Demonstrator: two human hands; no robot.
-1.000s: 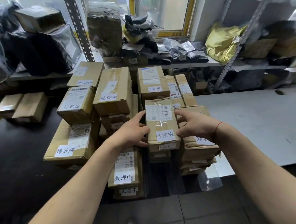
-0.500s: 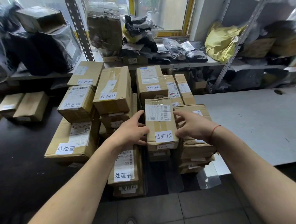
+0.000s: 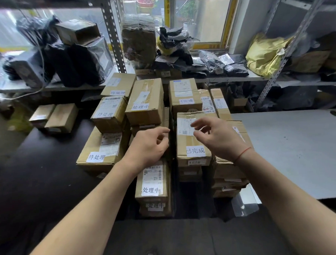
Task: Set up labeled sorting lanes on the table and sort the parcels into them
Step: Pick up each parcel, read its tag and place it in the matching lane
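— Where's the box (image 3: 192,139)?
— On top of the middle pile on the bench (image 3: 290,151). Your left hand (image 3: 148,145) and right hand (image 3: 219,137) hang loose above it, holding nothing.
— Is it heavy?
— Probably light and stiff. Grab its two long sides.

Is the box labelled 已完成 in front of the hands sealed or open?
Sealed. The box has its top flaps flat and taped shut, with the shipping label across them.

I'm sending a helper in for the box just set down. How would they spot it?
Go to the stacks of cardboard boxes where the dark table meets the grey table. It tops the stack by the right hand: the near box, labelled 已完成, with 1229 handwritten below.
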